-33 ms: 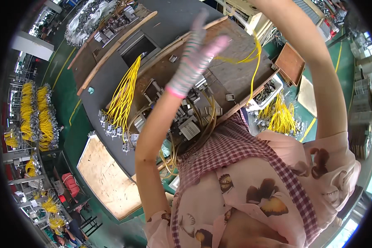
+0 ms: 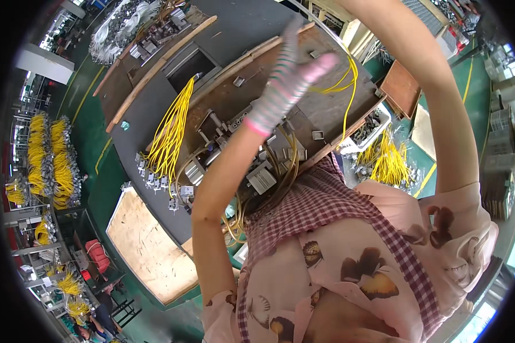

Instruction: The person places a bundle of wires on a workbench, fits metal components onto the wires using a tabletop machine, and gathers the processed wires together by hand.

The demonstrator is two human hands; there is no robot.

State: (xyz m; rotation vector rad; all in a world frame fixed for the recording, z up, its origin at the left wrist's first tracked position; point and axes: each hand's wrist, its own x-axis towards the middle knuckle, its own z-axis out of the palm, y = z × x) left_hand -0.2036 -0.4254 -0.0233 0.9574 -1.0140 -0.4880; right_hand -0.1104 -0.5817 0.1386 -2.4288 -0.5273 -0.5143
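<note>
The left hand (image 2: 289,80) is raised high over the desk (image 2: 154,103), in a knitted work glove with pink fingertips and a pink cuff. Its fingers are spread and straight, closed on nothing, with the palm turned away from the desk. Just beyond the glove's fingertips, a loose yellow wire (image 2: 343,86) loops across the brown wooden board (image 2: 303,108) at the far side of the desk — near the glove in the picture, but whether the two touch cannot be told.

The right arm (image 2: 440,103) reaches up past the top edge of the view, so the right hand is out of sight and its grip cannot be judged.

Below the raised left forearm sits a cluster of metal fixtures and grey blocks (image 2: 263,171) on the board. To its left, a thick bundle of yellow wires (image 2: 169,131) hangs over the grey part of the desk, ending in a row of small connectors (image 2: 154,177). On the right, a white bin (image 2: 372,128) stands beside another heap of yellow wires (image 2: 389,157) — well apart from the gloved hand.
</note>
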